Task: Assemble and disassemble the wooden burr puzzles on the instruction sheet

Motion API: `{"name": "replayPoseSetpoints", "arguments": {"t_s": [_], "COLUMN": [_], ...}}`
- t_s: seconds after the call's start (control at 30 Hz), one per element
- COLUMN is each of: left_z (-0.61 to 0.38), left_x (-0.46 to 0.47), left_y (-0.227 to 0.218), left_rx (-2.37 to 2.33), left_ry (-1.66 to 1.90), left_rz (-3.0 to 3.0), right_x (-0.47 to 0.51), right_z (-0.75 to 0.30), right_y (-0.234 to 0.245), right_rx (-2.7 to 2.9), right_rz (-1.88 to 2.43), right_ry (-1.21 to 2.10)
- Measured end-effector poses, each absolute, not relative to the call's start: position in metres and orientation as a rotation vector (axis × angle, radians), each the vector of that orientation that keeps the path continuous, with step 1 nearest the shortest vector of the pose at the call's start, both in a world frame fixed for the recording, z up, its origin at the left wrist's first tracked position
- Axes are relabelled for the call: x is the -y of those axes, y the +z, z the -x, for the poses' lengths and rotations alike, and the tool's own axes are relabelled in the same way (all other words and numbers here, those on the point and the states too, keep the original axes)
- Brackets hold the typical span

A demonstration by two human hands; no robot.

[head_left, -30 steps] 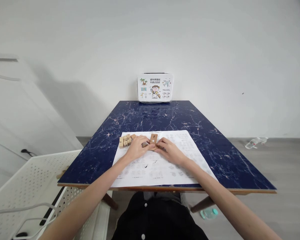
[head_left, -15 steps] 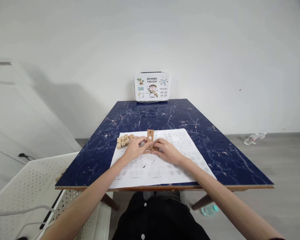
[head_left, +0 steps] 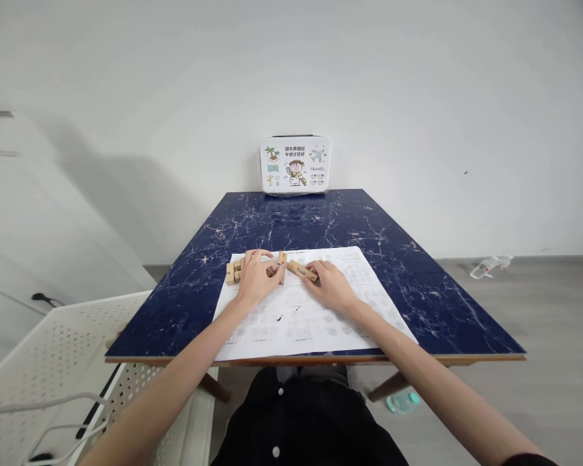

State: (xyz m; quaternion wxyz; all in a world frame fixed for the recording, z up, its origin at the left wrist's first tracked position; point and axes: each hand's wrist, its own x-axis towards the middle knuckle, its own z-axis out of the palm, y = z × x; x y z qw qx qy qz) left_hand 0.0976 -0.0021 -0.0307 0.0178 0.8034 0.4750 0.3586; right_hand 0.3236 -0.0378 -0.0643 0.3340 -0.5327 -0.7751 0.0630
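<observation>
Wooden block (head_left: 302,270): tan, oblong, dark-marked; hands (head_left: 333,285) half-curled, right pinching it, left's hold unclear.

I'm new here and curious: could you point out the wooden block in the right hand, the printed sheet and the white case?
Wooden block (head_left: 301,270), head view: its exposed middle.
Printed sheet (head_left: 315,327), head view: its near half.
White case (head_left: 295,166), head view: middle of its printed front.

Soft light; one diffuse shadow (head_left: 133,210) on the wall (head_left: 393,97).
</observation>
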Motion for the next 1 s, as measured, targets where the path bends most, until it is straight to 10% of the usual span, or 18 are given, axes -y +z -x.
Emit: {"name": "replayPoseSetpoints", "arguments": {"t_s": [1.0], "left_z": [-0.035], "left_x": [0.004], "left_y": [-0.035], "left_rx": [-1.527], "left_ry": [0.598], "left_rz": [-2.701], "right_x": [0.011], "right_z": [-0.288], "right_y": [-0.054], "right_rx": [2.296], "right_rz": [1.167], "right_ry": [0.243]}}
